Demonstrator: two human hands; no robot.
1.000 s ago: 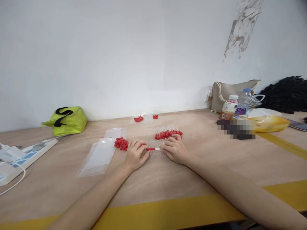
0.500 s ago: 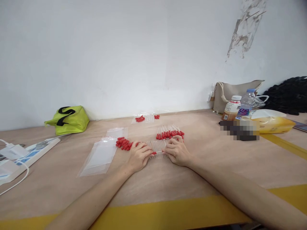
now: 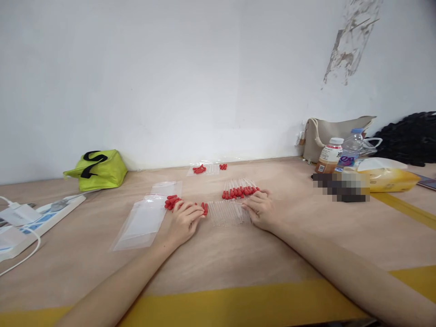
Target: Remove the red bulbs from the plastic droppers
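Observation:
My left hand (image 3: 185, 218) rests on the table with its fingers curled over a heap of loose red rubber caps (image 3: 173, 202). A row of bare clear glass tubes (image 3: 227, 212) lies between my hands. My right hand (image 3: 261, 209) lies at the right end of that row, fingers bent, touching a row of tubes fitted with red caps (image 3: 240, 190) just behind it. What each hand pinches is too small to make out.
Clear plastic bags (image 3: 143, 218) lie left of the caps. More caps and tubes (image 3: 206, 169) sit by the wall. A green bag (image 3: 97, 170), a power strip (image 3: 37, 218), bottles (image 3: 329, 155), a beige bag (image 3: 327, 134) and a yellow pack (image 3: 388, 179) ring the table.
My hands have parted: the left moved back to the loose red caps, the right moved right and back to the capped row. The capped tube held between them is no longer in sight.

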